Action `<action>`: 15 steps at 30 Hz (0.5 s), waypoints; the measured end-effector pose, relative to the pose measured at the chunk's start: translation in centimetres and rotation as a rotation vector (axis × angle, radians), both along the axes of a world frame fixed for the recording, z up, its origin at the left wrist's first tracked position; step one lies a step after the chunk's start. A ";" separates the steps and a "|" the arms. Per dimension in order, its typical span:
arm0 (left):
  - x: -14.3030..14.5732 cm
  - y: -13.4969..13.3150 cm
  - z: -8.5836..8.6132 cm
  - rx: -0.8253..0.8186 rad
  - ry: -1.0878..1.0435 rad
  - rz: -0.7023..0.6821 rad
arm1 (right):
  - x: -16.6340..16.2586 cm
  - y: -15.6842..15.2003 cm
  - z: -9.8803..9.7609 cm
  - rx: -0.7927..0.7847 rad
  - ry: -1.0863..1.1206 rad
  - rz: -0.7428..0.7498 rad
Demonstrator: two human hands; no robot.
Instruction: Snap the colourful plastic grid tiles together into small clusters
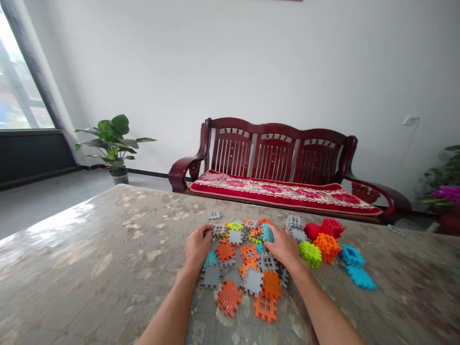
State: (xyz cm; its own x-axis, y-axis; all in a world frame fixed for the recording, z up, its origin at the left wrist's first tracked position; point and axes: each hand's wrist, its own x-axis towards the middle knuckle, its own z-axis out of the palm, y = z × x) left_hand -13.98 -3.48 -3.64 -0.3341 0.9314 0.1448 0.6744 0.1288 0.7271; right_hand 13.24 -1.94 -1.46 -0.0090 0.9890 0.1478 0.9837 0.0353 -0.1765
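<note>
A loose pile of interlocking plastic tiles lies in front of me, with toothed edges, some solid and some with window grids. My right hand (285, 247) is at the pile's right side, thumb and fingers closed on a blue tile (266, 233). My left hand (198, 247) rests at the left edge, fingers curved and apart, beside a grey window tile (219, 230); it seems to hold nothing. Between the hands lie a light grey tile (235, 236), an orange-red tile (225, 251) and an orange window tile (249, 253). Nearer me is a red-orange tile (229, 298).
Right of my right hand sit sorted groups: green tiles (310, 254), orange tiles (327, 247), red tiles (331, 228), blue tiles (352, 256) and grey tiles (294, 222). The table (108, 268) has a patterned cover. Beyond it stands a wooden bench (273, 153); a potted plant (113, 136) is at left.
</note>
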 end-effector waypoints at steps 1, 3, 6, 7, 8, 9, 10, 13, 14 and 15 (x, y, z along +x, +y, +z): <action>0.0 0.0 0.0 0.000 0.000 0.002 | 0.1 0.0 0.0 0.000 -0.019 0.012; 0.0 0.0 -0.1 -0.002 -0.004 0.006 | 0.3 0.0 0.0 0.021 -0.020 0.018; 0.0 0.0 -0.1 -0.001 -0.012 0.003 | 0.8 0.4 0.2 0.072 0.032 -0.008; 0.0 0.0 -0.1 0.002 -0.012 0.001 | 1.0 0.7 0.3 0.092 0.046 -0.021; 0.0 0.0 -0.1 0.003 -0.010 -0.001 | 1.1 1.0 0.4 0.107 0.052 -0.032; 0.0 0.1 -0.1 0.003 -0.008 -0.001 | 1.2 1.3 0.6 0.113 0.051 -0.038; 0.0 0.1 -0.1 0.000 -0.007 0.000 | 1.3 1.6 0.7 0.106 0.048 -0.038; 0.0 0.1 -0.1 -0.008 -0.015 0.004 | 1.3 2.4 1.1 0.019 0.016 0.037; -0.1 0.2 -0.1 -0.011 -0.018 0.006 | 1.2 2.5 1.1 -0.006 0.005 0.071; -0.1 0.2 -0.2 -0.012 -0.021 0.007 | 1.1 2.7 1.0 -0.022 -0.005 0.099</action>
